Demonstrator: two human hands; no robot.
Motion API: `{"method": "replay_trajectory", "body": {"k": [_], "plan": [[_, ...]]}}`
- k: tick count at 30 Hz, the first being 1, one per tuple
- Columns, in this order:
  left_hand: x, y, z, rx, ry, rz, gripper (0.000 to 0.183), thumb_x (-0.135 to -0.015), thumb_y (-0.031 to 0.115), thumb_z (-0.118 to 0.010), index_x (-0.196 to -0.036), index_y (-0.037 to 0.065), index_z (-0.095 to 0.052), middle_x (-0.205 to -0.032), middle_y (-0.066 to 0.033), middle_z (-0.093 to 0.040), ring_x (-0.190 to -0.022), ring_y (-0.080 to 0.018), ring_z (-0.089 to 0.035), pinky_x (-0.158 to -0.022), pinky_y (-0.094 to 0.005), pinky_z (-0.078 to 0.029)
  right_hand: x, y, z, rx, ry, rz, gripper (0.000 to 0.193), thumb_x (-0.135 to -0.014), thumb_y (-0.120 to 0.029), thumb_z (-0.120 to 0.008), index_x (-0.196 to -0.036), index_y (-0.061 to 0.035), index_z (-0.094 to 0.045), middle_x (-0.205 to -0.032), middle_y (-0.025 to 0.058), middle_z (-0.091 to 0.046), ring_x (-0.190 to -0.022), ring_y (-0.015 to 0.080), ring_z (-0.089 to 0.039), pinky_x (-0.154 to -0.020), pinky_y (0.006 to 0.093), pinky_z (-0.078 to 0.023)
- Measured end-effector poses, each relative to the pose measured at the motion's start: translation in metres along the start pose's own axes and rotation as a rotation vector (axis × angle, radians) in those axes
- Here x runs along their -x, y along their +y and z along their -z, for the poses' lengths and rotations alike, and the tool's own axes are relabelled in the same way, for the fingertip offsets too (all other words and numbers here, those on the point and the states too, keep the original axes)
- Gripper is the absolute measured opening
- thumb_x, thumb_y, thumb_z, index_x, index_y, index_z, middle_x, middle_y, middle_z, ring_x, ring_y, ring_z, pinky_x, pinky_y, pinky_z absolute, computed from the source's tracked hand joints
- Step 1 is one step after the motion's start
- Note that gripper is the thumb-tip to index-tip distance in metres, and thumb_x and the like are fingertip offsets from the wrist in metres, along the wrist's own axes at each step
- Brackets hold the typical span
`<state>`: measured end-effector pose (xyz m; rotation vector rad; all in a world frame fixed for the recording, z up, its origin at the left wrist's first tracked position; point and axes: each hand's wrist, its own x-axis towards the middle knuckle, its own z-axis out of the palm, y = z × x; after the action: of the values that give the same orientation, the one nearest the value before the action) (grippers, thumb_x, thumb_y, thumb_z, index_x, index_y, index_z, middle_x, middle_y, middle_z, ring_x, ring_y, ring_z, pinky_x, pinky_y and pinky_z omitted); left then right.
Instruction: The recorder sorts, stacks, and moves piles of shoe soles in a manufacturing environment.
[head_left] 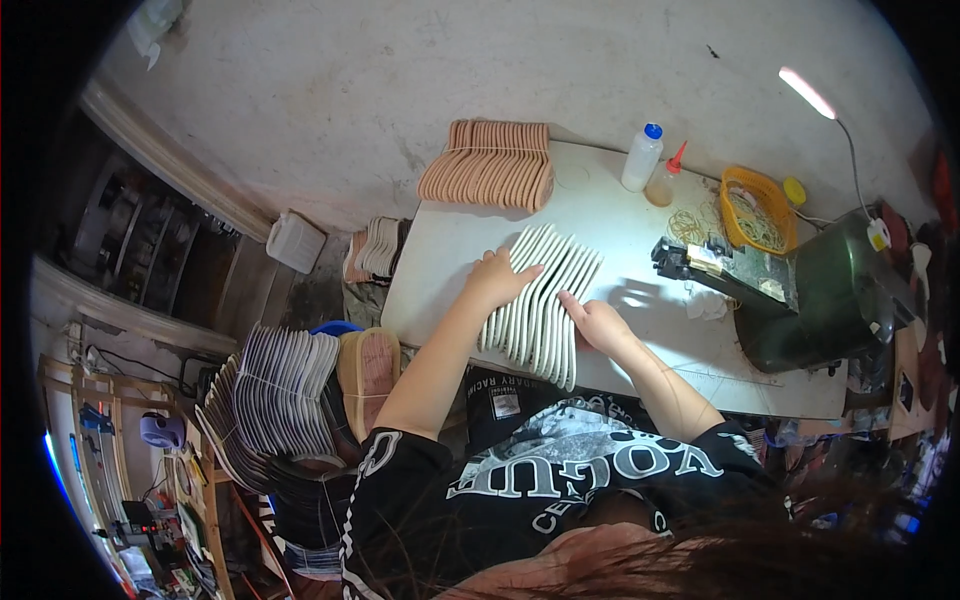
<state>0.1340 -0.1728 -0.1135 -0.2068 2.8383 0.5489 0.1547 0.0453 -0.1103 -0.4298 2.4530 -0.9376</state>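
A stained, pale wall point(600, 70) rises behind the white table point(425, 280), whose top stretches across the middle of the room; to the left a dark, shelved recess point(130, 250) opens beyond a pale frame. On the table's right side a bulky dark green machine point(815, 310) takes up much of the surface, its narrower arm reaching left over the top. Beside the table's near left corner stand tied stacks of grey-white curved pieces point(285, 375), and a white jug point(296, 242) sits farther back. Near the wall, a banded row of tan curved pieces point(490, 170) lies on the table. At the table's near edge the person holds a row of white curved pieces point(533, 312): the left hand point(497, 278) clasps its left side with the thumb laid across, and the right hand point(600, 327) grips its right side, some fingers hidden beneath. Toward the back right are a yellow basket point(735, 212) of bands, a blue-capped bottle point(641, 162), a red-tipped bottle point(662, 187) and loose bands point(685, 225).
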Motion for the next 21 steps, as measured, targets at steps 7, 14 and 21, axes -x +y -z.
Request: {"method": "replay_trajectory", "body": {"k": [7,14,21], "plan": [[-0.019,0.019,0.016,0.03,-0.292,-0.008,0.118,-0.061,0.071,-0.069,-0.131,-0.017,-0.034,-0.131,-0.0362,-0.04,-0.117,-0.0424,-0.05,-0.095,-0.0375,-0.045,-0.02,0.023,-0.029,-0.602,-0.155,-0.248,0.073,-0.092,-0.062,-0.039,-0.089,0.0065,-0.064,-0.077,0.015,-0.065,-0.069,0.0207,-0.063,-0.066,0.0296,-0.051],[0.018,0.053,0.009,-0.375,-0.299,-0.196,0.151,-0.036,0.066,-0.082,-0.143,-0.012,-0.008,-0.143,-0.028,-0.027,-0.134,-0.0397,-0.028,-0.096,-0.0711,-0.026,0.013,0.023,-0.05,-1.401,-0.566,-0.331,0.062,-0.097,-0.053,-0.038,-0.112,0.0046,-0.053,-0.102,0.0163,-0.062,-0.093,0.0213,-0.063,-0.083,0.0335,-0.052],[0.026,0.061,0.008,-0.447,-0.272,-0.236,0.139,-0.044,0.056,-0.083,-0.145,-0.006,-0.01,-0.145,-0.0254,-0.025,-0.132,-0.0385,-0.029,-0.096,-0.0669,-0.029,0.036,0.017,-0.011,-0.694,-0.527,-0.132,0.043,-0.096,-0.036,-0.051,-0.112,0.0034,-0.059,-0.095,0.0132,-0.067,-0.09,0.0194,-0.066,-0.077,0.0303,-0.053]]}}
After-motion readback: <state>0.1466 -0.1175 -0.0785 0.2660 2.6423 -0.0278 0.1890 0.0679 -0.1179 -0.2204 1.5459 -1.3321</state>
